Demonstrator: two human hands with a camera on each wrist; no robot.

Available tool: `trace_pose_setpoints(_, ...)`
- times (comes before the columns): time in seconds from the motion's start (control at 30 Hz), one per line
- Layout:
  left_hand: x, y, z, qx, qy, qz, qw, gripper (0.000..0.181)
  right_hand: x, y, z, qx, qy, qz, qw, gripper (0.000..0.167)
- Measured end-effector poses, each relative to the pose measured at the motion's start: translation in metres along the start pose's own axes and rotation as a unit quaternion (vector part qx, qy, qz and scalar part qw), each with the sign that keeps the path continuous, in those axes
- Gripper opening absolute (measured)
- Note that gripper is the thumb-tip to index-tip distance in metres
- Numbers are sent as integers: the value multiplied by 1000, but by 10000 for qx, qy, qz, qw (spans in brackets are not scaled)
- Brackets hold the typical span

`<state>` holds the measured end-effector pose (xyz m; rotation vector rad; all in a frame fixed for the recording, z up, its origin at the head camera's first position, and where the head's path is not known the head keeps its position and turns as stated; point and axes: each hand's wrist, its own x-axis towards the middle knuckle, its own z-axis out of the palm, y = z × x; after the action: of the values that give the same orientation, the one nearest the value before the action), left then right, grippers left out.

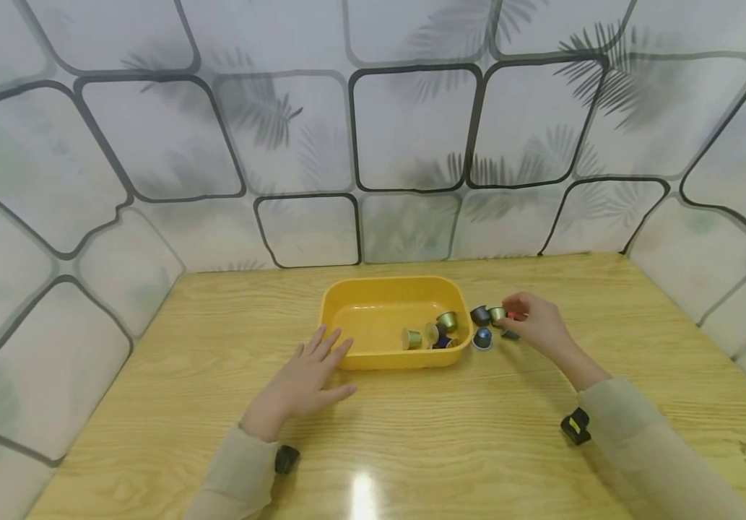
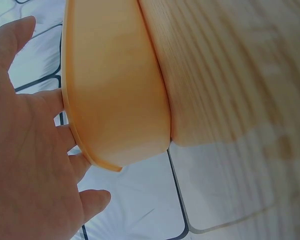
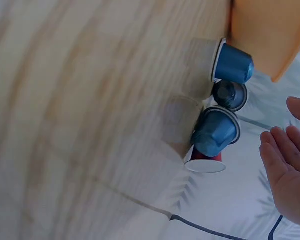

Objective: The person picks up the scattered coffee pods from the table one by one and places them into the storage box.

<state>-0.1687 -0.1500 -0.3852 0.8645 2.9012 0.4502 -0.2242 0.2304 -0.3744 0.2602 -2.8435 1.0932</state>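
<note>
My left hand is spread at the front left corner of the yellow tray; in the left wrist view its fingers meet the tray's rim. Just right of the tray lie several capsules: a blue one, a dark one, a green-gold one and a red one. Over them my right hand hovers, fingers bent loosely. The right wrist view shows this hand beside the blue capsule and the teal one, with nothing visible between thumb and fingers.
Inside the tray, several capsules, among them a green-gold one and a pale green one, lie toward the right end. The wooden table reaches back to a patterned cloth wall, which also stands on both sides.
</note>
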Motion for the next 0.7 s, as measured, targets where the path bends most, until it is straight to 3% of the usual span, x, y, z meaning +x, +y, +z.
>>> trace_pose_setpoints(0.7, 0, -1, 1, 50, -5, 15, 10000, 71, 12, 22, 3, -439, -341, 45, 9984, 32)
